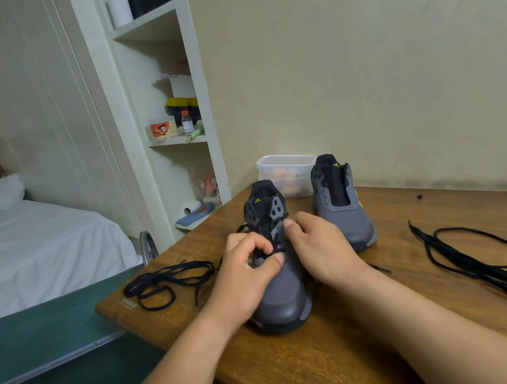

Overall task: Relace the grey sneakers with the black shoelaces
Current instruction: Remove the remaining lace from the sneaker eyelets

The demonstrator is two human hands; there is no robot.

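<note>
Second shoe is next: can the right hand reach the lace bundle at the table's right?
Probably yes: the lace bundle lies right of the right hand with no obstacle between, once it leaves the near sneaker.

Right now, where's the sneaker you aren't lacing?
In the head view, the far sneaker stands at the back of the table, right of the tub, beyond the right hand.

The tabletop is dark brown wood, smooth, with a soft sheen. The near sneaker has a ribbed grey cloth upper and a smooth, matt toe cap. The black shoelace is matt woven cloth. The food container is clear plastic, and the bed sheet is white cloth.
</note>
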